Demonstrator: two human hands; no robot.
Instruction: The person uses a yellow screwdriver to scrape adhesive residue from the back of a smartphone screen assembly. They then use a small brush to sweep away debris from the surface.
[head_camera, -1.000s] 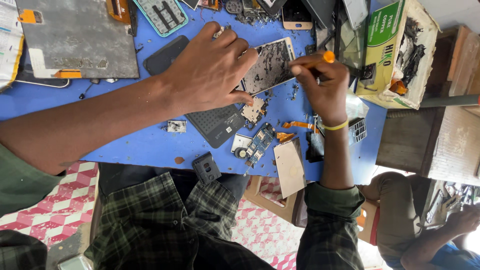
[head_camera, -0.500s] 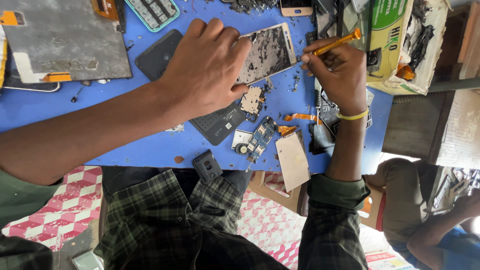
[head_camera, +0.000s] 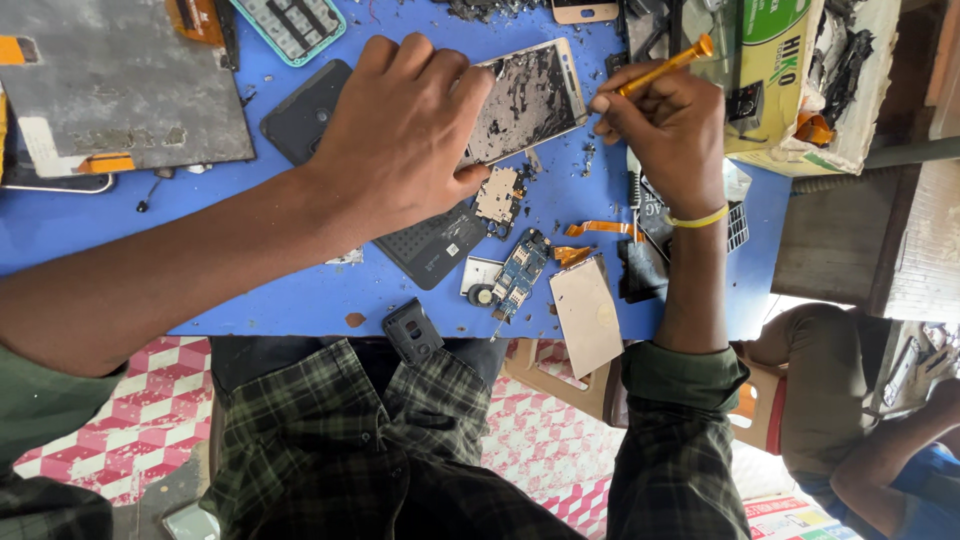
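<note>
My left hand (head_camera: 400, 140) presses flat on an opened phone body (head_camera: 525, 100) that lies on the blue table (head_camera: 300, 290). My right hand (head_camera: 668, 125) grips an orange-handled tool (head_camera: 665, 66), with its tip at the phone's right edge. A yellow band circles my right wrist. Below the phone lie a small gold circuit board (head_camera: 497, 193), a blue circuit board (head_camera: 520, 272), a dark battery (head_camera: 435, 245) and a tan plate (head_camera: 588, 315).
A grey back panel (head_camera: 120, 90) and a black phone cover (head_camera: 305, 110) lie at the left. A cardboard box (head_camera: 800, 80) of scrap parts stands at the right. A teal keypad (head_camera: 290, 25) sits at the top. Another person (head_camera: 860, 420) sits at lower right.
The view has shifted a little. My right hand has tilted the orange tool from upright to slanted and stays at the phone's right edge. My left hand stays pressed on the phone.
</note>
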